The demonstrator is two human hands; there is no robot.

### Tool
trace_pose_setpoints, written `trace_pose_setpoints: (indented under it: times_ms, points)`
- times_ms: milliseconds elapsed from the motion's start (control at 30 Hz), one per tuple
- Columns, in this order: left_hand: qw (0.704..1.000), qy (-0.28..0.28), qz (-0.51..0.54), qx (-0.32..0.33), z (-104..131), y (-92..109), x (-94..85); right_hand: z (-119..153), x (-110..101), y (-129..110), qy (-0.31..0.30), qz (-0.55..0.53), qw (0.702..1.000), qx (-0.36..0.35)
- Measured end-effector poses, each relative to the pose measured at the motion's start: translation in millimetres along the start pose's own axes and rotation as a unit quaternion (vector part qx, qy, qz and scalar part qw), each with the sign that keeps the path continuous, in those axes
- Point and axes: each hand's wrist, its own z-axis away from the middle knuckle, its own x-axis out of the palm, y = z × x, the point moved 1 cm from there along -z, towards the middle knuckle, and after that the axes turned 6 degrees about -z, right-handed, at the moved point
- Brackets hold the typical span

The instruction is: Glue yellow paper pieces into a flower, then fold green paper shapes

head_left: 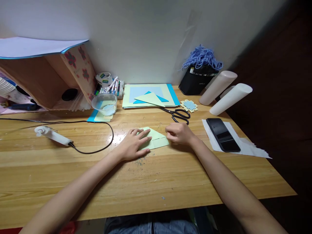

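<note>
Spanning folded pale green paper (158,143) on the wooden table (122,191), just below frame centre, lying lengthwise left to right between both hands; resting the left hand (133,143) on the wider left end, fingers spreading apart; curling the right hand (180,133) inward at the tapering right end, too hidden to tell whether clamping; having scissors (179,114) near, above the right hand, and a phone (223,135) lying farther right.
</note>
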Motion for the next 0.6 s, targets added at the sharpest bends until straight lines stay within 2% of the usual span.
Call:
trace_pose_setpoints:
  times_ms: [133, 200, 300, 367, 600]
  points:
    - [0.999, 0.022, 0.022, -0.014, -0.1, -2.5, 2.5, -5.0, 9.7, -9.8, -0.017, -0.076, 0.995, -0.056]
    - [0.995, 0.052, 0.023, -0.078, 0.1, -5.8, 4.7, -6.7, 16.6, -14.0, -0.034, -0.089, 0.993, -0.069]
    - [0.971, 0.1, 0.0, -0.217, 1.5, -11.8, 7.8, -8.1, 23.5, -17.3, -0.038, -0.096, 0.993, -0.062]
    - [0.959, 0.111, -0.001, -0.262, 2.5, -14.5, 9.3, -8.6, 24.6, -18.0, -0.035, -0.102, 0.992, -0.06]
    - [0.954, 0.126, 0.07, -0.263, 3.0, -18.8, 11.4, -10.9, 24.0, -19.1, -0.01, -0.11, 0.991, -0.073]
